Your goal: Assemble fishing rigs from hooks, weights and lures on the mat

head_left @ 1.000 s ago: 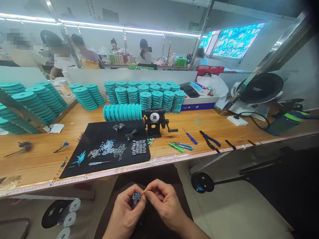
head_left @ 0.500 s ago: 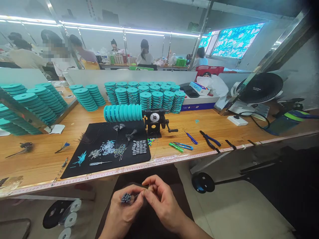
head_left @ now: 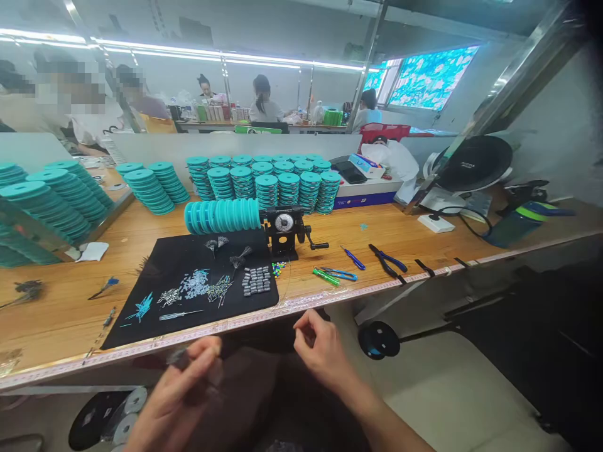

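My left hand [head_left: 188, 389], blurred, is closed below the table edge around a small bundle of thin pieces with dark grey tips [head_left: 178, 358]. The tips poke out on its left side, and their exact kind is unclear. To the right, my right hand [head_left: 323, 345] is raised near the edge with thumb and finger pinched; anything between them is too fine to see. On the black mat [head_left: 188, 336] beyond lie grey cylindrical pieces [head_left: 257, 280], pale clear bits [head_left: 195, 284], metal bits [head_left: 219, 290], turquoise sticks [head_left: 142, 306], a thin screwdriver-like tool [head_left: 179, 315] and fanned dark wire bundles [head_left: 238, 257].
A hand-cranked winder [head_left: 284, 232] carries a row of turquoise spools [head_left: 221, 216]. Stacked turquoise discs [head_left: 266, 190] line the back. Pliers [head_left: 387, 260], blue snips [head_left: 340, 274], a green tube [head_left: 326, 276] and a blue pen-like tool [head_left: 354, 258] lie right. Several people sit beyond the partition.
My hands have moved apart from meeting at the fingertips. The left went left with the bundle; the right went right and slightly up. The view has shifted a little.
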`<state>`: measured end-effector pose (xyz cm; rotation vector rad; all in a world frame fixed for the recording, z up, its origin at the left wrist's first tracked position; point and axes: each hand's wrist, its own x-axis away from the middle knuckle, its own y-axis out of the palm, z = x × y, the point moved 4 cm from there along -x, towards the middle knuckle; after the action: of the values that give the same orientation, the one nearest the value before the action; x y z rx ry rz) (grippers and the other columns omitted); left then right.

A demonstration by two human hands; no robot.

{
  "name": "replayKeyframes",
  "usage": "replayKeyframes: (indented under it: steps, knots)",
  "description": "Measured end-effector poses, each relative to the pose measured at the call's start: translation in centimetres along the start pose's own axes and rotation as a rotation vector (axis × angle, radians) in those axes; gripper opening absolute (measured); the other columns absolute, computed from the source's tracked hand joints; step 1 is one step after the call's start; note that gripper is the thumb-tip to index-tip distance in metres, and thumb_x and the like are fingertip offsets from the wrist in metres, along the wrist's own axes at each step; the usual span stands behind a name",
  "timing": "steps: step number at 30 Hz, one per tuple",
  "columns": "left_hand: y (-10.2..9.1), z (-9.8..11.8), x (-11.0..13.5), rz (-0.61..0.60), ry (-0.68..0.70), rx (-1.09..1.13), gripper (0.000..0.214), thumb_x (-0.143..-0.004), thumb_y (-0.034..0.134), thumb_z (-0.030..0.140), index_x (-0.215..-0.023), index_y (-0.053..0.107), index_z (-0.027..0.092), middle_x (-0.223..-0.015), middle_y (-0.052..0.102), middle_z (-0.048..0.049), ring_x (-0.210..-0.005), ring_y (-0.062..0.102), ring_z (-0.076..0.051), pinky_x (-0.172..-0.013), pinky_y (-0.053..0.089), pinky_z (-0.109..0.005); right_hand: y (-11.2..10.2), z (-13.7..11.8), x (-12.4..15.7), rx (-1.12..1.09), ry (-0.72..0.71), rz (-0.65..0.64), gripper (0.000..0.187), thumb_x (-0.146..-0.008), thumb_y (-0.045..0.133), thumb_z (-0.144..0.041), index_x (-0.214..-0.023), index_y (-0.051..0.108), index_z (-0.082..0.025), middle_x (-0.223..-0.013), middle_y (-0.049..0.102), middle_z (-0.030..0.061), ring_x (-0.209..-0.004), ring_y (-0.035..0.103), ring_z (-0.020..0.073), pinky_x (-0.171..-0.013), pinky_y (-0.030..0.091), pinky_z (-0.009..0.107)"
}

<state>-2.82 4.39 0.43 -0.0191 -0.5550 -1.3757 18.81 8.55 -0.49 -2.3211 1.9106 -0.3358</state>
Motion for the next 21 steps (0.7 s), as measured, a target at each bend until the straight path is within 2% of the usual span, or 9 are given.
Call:
replayKeyframes:
  steps: [2, 5, 7, 11, 13, 14, 17, 19, 21]
  knots:
    - [-1.0, 1.2, -0.2, 0.09, 0.057, -0.013, 0.036, -0.061, 0.08, 0.048, -0.072, 0.063, 0.019, -0.053, 0.039, 0.0065, -0.045, 0.035, -0.009, -0.04, 0.031, -0.02, -0.4, 1.0, -0.5, -0.101, 0.093, -0.089, 0.012, -0.081, 0.061, -0.03, -0.079, 0.054, -0.02, -0.067, 0.058, -0.0011, -0.06, 0.054, 0.0147, -0.059, 0.041, 0.026]
    - [-1.5, 1.9, -0.8, 0.161, 0.101, -0.098, 0.039, -0.057, 0.083, 0.049, -0.069, 0.063, 0.018, -0.052, 0.043, 0.0063, -0.046, 0.037, -0.009, -0.04, 0.033, -0.019, -0.2, 1.7, -0.3, -0.252, 0.211, -0.302, 0.04, -0.089, 0.047, -0.055, -0.087, 0.058, -0.016, -0.072, 0.068, 0.007, -0.057, 0.063, 0.0179, -0.054, 0.047, 0.028]
    - [-1.6, 1.8, -1.2, 0.177, 0.124, -0.178, 0.042, -0.059, 0.081, 0.053, -0.069, 0.061, 0.017, -0.053, 0.047, 0.0056, -0.048, 0.039, -0.009, -0.043, 0.035, -0.018, -0.1, 1.5, 0.1, -0.396, 0.267, -0.4, 0.054, -0.092, 0.037, -0.063, -0.096, 0.06, -0.014, -0.079, 0.071, 0.0108, -0.062, 0.067, 0.0192, -0.06, 0.051, 0.032]
    - [-1.0, 0.7, -1.4, 0.084, 0.166, -0.336, 0.043, -0.066, 0.076, 0.057, -0.072, 0.061, 0.017, -0.057, 0.049, 0.0052, -0.049, 0.038, -0.009, -0.044, 0.031, -0.017, 0.1, -0.4, 0.8, -0.441, 0.17, -0.424, 0.042, -0.095, 0.046, -0.053, -0.102, 0.065, -0.015, -0.077, 0.072, 0.0059, -0.083, 0.067, 0.0195, -0.093, 0.042, 0.04]
    - [-0.2, 0.1, -1.3, -0.004, 0.161, -0.399, 0.041, -0.07, 0.073, 0.057, -0.073, 0.062, 0.017, -0.054, 0.042, 0.0067, -0.047, 0.034, -0.008, -0.043, 0.026, -0.018, 0.9, -1.2, 1.2, -0.422, 0.124, -0.476, 0.037, -0.095, 0.05, -0.049, -0.105, 0.065, -0.017, -0.075, 0.071, 0.0029, -0.083, 0.065, 0.0182, -0.093, 0.04, 0.037]
    - [0.3, -0.2, -1.2, -0.058, 0.155, -0.434, 0.04, -0.073, 0.071, 0.056, -0.073, 0.062, 0.017, -0.053, 0.038, 0.0072, -0.047, 0.032, -0.009, -0.043, 0.025, -0.018, 1.4, -1.4, 1.3, -0.419, 0.124, -0.497, 0.036, -0.093, 0.053, -0.049, -0.106, 0.065, -0.017, -0.074, 0.068, 0.0014, -0.077, 0.063, 0.017, -0.085, 0.043, 0.034]
    - [1.7, -0.3, -1.2, -0.22, 0.174, -0.597, 0.037, -0.081, 0.063, 0.052, -0.073, 0.063, 0.016, -0.055, 0.033, 0.0072, -0.051, 0.032, -0.011, -0.047, 0.028, -0.02, 2.2, -0.9, 1.1, -0.352, 0.141, -0.394, 0.028, -0.084, 0.066, -0.044, -0.092, 0.067, -0.017, -0.065, 0.055, -0.0039, -0.059, 0.047, 0.011, -0.059, 0.036, 0.023]
    - [2.2, 0.4, -1.5, -0.277, 0.257, -0.703, 0.032, -0.078, 0.068, 0.047, -0.085, 0.066, 0.015, -0.059, 0.034, 0.0074, -0.055, 0.035, -0.012, -0.051, 0.031, -0.021, 1.9, 0.0, 0.7, -0.263, 0.119, -0.242, 0.025, -0.081, 0.07, -0.04, -0.078, 0.066, -0.016, -0.061, 0.046, -0.0055, -0.056, 0.038, 0.0096, -0.053, 0.027, 0.022]
    - [2.5, 1.4, -2.2, -0.269, 0.362, -0.784, 0.04, -0.072, 0.074, 0.041, -0.102, 0.064, 0.018, -0.063, 0.034, 0.008, -0.057, 0.039, -0.012, -0.055, 0.034, -0.021, 1.1, 0.8, 0.2, -0.212, 0.095, -0.105, 0.027, -0.082, 0.068, -0.04, -0.073, 0.064, -0.015, -0.058, 0.042, -0.006, -0.055, 0.032, 0.0094, -0.051, 0.023, 0.023]
